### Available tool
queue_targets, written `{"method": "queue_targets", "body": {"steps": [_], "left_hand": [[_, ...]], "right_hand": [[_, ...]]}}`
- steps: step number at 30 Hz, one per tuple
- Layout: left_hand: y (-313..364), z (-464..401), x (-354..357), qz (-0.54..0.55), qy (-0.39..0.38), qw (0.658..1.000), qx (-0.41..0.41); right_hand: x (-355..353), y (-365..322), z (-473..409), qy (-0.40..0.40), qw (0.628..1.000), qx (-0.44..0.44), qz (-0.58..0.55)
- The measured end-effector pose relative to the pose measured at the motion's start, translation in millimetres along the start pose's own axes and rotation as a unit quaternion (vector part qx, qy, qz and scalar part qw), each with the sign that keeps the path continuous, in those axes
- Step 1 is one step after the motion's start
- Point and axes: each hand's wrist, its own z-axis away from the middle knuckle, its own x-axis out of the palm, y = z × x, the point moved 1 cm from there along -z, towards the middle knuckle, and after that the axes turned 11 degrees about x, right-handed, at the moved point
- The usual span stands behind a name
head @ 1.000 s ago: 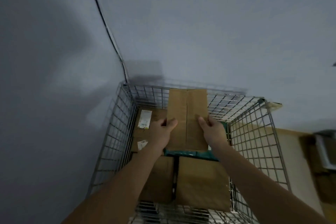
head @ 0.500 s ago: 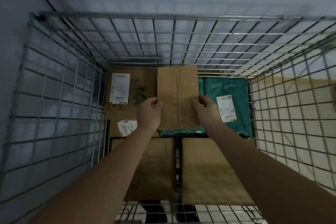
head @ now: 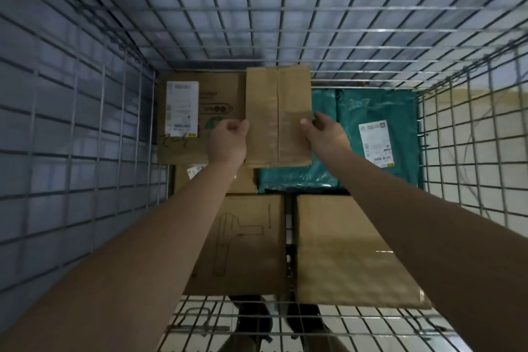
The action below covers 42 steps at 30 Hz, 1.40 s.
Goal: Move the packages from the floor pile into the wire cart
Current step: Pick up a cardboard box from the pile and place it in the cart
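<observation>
We gripped the narrow taped box (head: 278,116) by its long edges inside the wire cart (head: 85,128); our left hand (head: 227,141) and right hand (head: 325,134) curled round it, above the labelled carton (head: 200,111) and green mailer (head: 377,134).

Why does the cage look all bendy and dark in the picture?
In the head view, the wide-angle lens bows the wire cart bars outward near the edges; the light is dim and bluish, so the cardboard box between the left hand and right hand looks dull; the upper bars smear slightly; a faint sheen shows on the taped box.
</observation>
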Motion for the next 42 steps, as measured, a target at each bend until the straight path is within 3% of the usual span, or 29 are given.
{"method": "queue_targets", "body": {"steps": [4, 9, 14, 19, 25, 33, 39, 42], "left_hand": [[54, 33, -54, -0.125, -0.062, 0.984, 0.108], [166, 94, -143, -0.345, -0.165, 0.885, 0.266], [297, 184, -227, -0.433, -0.139, 0.803, 0.386], [404, 298, -273, -0.427, -0.111, 0.738, 0.51], [487, 431, -262, -0.403, -0.119, 0.658, 0.625], [548, 606, -175, -0.381, -0.147, 0.553, 0.726], [561, 730, -92, -0.362, -0.183, 0.496, 0.767], [565, 775, -59, -0.352, -0.199, 0.488, 0.774]], "right_hand": [[-54, -36, 56, -0.009, 0.986, -0.07, 0.152], [-146, -96, 175, 0.002, 0.929, -0.177, 0.325], [-241, -143, 330, 0.08, 0.892, -0.216, 0.389], [-334, -139, 485, 0.197, 0.881, -0.217, 0.37], [-426, -69, 630, 0.302, 0.883, -0.146, 0.329], [-521, 82, 782, 0.415, 0.859, -0.041, 0.296], [-558, 198, 857, 0.428, 0.858, 0.036, 0.281], [-580, 239, 879, 0.418, 0.864, 0.062, 0.273]]}}
